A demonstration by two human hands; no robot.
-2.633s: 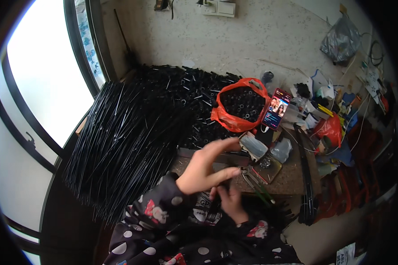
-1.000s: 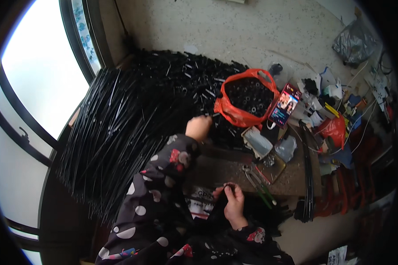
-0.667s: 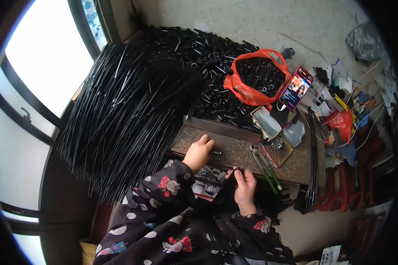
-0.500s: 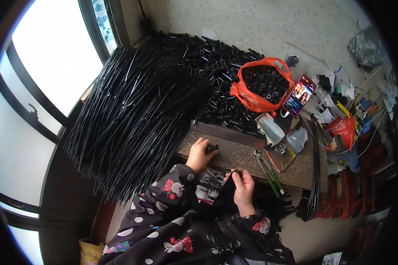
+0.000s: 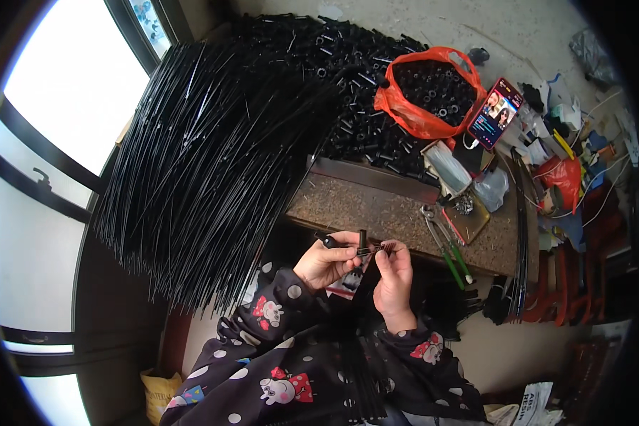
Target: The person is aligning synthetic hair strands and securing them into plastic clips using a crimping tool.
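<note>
My left hand is closed around small black plastic tubes; one tube stands upright between its fingers, and the dark end of another pokes out beside the knuckles. Close against it, my right hand pinches the ends of several thin black rods. The fingertips of both hands almost meet where tube and rods come together, and fingers hide whether the rods enter the tube. More long thin black rods lie in a big bundle to the left.
Loose black tubes cover the back of the table behind a metal strip. Among them sits a red plastic bag of black parts. To the right are a lit phone, green-handled pincers and a clear tray.
My left hand has come off the tabletop toward me with the tubes and now meets my right hand. The right hand has risen slightly, still pinching rods. The whole view has shifted.
</note>
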